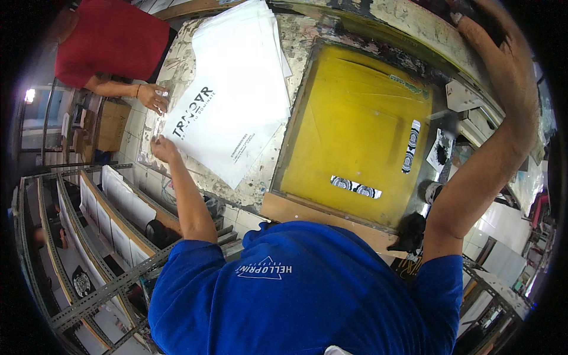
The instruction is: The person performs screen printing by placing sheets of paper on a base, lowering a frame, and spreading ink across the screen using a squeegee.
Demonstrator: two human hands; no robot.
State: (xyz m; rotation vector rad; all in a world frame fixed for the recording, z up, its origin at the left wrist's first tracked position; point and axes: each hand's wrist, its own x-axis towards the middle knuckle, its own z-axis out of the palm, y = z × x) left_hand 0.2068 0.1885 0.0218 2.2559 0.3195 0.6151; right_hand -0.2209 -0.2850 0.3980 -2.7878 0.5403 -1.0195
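Observation:
A stack of white printed sheets (242, 89) with black lettering lies fanned on the worn table. My left hand (164, 149) is at the near left edge of the stack, its fingers closed on the edge of the top sheet. To the right lies a yellow printing screen (355, 130) in a frame, with two black-and-white patterned strips on it. My right arm reaches far forward past the screen. My right hand (503, 50) is at the upper right rim of the view, by the long frame edge; its fingers are partly hidden and smeared.
Across the table at the left, another person in a red shirt (112, 41) has a hand (152, 97) beside the sheets. A metal rack (89, 302) with slanted shelves stands at my left. White boxes (464, 94) and a black-smeared paper (441, 151) lie right of the screen.

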